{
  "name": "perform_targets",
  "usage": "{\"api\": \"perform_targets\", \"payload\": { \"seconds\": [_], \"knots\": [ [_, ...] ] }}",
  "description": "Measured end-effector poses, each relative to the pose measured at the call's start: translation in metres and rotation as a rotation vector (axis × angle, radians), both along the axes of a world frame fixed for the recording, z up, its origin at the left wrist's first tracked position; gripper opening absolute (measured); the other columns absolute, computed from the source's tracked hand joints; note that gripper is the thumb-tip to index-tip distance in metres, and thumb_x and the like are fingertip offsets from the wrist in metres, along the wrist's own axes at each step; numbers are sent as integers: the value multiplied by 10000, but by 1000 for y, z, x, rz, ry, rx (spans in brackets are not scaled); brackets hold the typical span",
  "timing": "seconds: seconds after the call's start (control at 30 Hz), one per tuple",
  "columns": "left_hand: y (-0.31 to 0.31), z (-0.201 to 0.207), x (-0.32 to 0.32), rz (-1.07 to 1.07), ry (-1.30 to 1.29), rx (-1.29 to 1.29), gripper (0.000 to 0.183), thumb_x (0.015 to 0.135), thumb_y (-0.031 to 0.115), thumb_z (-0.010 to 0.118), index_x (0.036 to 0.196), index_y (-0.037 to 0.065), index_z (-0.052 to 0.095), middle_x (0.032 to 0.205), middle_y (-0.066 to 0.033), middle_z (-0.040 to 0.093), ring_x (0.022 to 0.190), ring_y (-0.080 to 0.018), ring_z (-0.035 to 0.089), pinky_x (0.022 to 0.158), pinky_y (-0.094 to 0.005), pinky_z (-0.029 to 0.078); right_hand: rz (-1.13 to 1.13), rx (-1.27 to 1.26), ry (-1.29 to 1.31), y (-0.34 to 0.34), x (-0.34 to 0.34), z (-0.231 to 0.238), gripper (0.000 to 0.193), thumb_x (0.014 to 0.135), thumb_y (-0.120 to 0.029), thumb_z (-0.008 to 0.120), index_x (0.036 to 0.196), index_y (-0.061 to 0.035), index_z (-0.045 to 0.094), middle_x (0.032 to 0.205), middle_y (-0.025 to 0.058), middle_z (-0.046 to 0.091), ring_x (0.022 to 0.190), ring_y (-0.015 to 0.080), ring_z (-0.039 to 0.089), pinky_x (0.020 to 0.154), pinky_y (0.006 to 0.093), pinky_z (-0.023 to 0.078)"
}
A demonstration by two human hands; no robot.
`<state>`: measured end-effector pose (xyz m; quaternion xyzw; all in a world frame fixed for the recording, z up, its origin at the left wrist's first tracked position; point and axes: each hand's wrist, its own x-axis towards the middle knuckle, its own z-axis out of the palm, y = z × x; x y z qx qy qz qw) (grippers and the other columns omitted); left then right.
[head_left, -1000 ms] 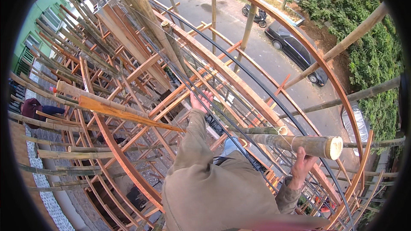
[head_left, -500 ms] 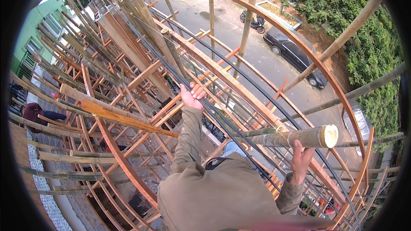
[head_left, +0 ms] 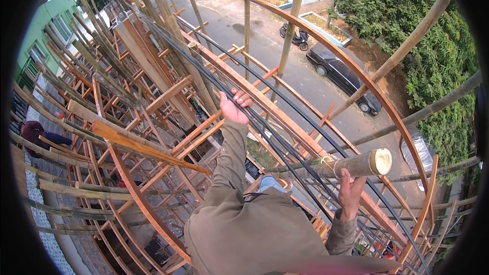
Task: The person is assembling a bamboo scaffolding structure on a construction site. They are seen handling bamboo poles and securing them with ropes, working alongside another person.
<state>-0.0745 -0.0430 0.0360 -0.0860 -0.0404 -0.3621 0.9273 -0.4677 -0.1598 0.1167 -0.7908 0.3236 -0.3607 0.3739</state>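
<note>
My left hand [head_left: 235, 106] is closed around a bundle of long dark bars [head_left: 204, 71], which look like steel rebar; its palm faces up and the fingers curl over them. The bars slant from the upper left down past my body to the lower right. On the right, my right hand [head_left: 350, 193] grips a thick bamboo pole [head_left: 351, 167] near its pale cut end, thumb in front, the other fingers partly hidden by it. A thin pale tie circles the pole. Beside the bars runs a long reddish timber beam [head_left: 275, 104].
Bamboo and timber scaffolding surrounds me high above a street. A curved-looking plank [head_left: 326, 35] crosses at the right, with slanting bamboo poles [head_left: 407, 35] beyond. Below are a black car [head_left: 344, 74] and a scooter [head_left: 295, 36]. A person [head_left: 38, 135] is at the far left.
My left hand has shifted right and slightly up with the dark bars, whose lower lengths now lie closer to the bamboo pole. My right hand keeps its grip. The view has turned slightly.
</note>
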Motion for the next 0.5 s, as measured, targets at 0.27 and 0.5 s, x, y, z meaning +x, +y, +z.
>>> {"api": "perform_targets", "payload": {
  "seconds": [0.27, 0.5],
  "knots": [
    [-5, -5, 3, 37, 38, 125, 568, 1003, 594, 308, 886, 77, 512, 730, -14, 502, 700, -161, 518, 592, -296, 465, -8, 13, -20, 3, 1, 0, 506, 928, -151, 661, 1321, 39, 406, 1218, 176, 529, 1091, 248, 560, 954, 380, 445],
    [2, -27, 5, 54, 56, 207, 596, 995, 616, 296, 884, 76, 523, 760, -20, 536, 730, -179, 543, 588, -302, 485, -11, 2, 32, 0, -1, -3, 490, 918, -142, 670, 1303, 45, 434, 1223, 177, 530, 1104, 254, 555, 959, 380, 439]
  ]
}}
